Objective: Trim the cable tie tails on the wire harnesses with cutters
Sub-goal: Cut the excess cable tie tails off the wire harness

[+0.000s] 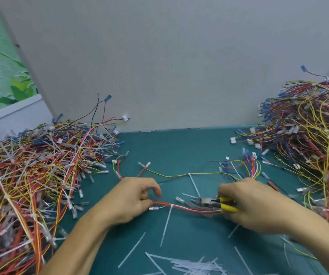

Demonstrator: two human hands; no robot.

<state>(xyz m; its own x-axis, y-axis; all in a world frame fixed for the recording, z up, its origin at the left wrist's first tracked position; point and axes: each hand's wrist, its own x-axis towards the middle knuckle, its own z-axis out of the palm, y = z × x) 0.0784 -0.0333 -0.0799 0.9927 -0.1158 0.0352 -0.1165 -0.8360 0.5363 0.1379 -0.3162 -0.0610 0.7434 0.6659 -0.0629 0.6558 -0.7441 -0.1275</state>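
Observation:
A wire harness [187, 207] of red, white and yellow wires lies across the green mat between my hands. My left hand [132, 201] pinches its left end. My right hand [253, 205] grips the yellow handles of the cutters [207, 202] and also holds the harness's right part. The cutter jaws point left, just above the wires. A white cable tie [166, 223] is fastened on the harness, and its long tail hangs toward me. A second tie tail [194, 183] sticks out from the yellow wire farther back.
A big heap of harnesses [30, 175] with ties fills the left side. Another heap [308, 139] rises at the right. Several cut white tie tails [189, 264] lie on the green mat [179, 147] near the front edge. A grey wall stands behind.

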